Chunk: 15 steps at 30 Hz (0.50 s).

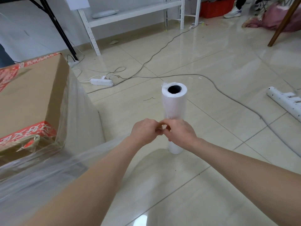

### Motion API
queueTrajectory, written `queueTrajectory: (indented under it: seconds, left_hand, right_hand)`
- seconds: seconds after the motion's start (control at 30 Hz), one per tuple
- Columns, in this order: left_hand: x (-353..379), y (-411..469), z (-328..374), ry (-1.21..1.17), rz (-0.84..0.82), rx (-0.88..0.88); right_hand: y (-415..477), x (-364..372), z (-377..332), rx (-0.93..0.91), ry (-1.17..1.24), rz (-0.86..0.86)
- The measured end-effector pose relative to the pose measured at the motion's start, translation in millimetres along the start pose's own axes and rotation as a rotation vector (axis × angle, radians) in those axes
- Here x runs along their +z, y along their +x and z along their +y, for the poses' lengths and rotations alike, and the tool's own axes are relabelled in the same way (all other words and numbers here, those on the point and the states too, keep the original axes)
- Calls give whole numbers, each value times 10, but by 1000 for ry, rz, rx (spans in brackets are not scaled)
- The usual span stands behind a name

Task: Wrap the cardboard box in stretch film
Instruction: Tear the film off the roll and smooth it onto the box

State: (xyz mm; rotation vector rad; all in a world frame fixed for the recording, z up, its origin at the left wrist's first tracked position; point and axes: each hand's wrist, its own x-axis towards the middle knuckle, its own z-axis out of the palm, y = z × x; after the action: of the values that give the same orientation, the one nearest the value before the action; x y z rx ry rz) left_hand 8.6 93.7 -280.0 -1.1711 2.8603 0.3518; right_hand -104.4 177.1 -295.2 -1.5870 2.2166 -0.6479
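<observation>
Both hands' grip pinching film at upright roll [174,103], glossy tiled floor [211,66], white shelving [133,13]

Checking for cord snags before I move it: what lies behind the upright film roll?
Behind the film roll a grey cable crosses the tiled floor, with a white power strip further left. The floor right behind its base is hidden by both hands.

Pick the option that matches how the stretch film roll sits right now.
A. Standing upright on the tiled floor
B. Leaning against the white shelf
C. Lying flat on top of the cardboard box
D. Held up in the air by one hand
A: the stretch film roll stands on end on the floor, its hollow core facing up, while both hands pinch film in front of it.
</observation>
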Motion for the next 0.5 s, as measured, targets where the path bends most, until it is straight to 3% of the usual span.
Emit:
queueTrajectory:
  seconds: [0.1, 0.2, 0.3, 0.4, 0.5]
  left_hand:
    - [-20, 17, -53, -90, 32, -30]
    - [-55, 27, -73, -81, 45, 21]
    - [-92, 28, -108, -218, 12, 91]
    - [-162, -25, -151, -450, -107, 119]
    - [-269, -83, -126, -532, -278, 171]
  right_hand:
    - [23, 14, 22, 24, -4, 9]
    - [24, 17, 22, 31, -10, 18]
    - [46, 28, 49, 71, 30, 53]
    - [66, 33, 74, 111, 43, 63]
    - [85, 63, 80, 140, 27, 82]
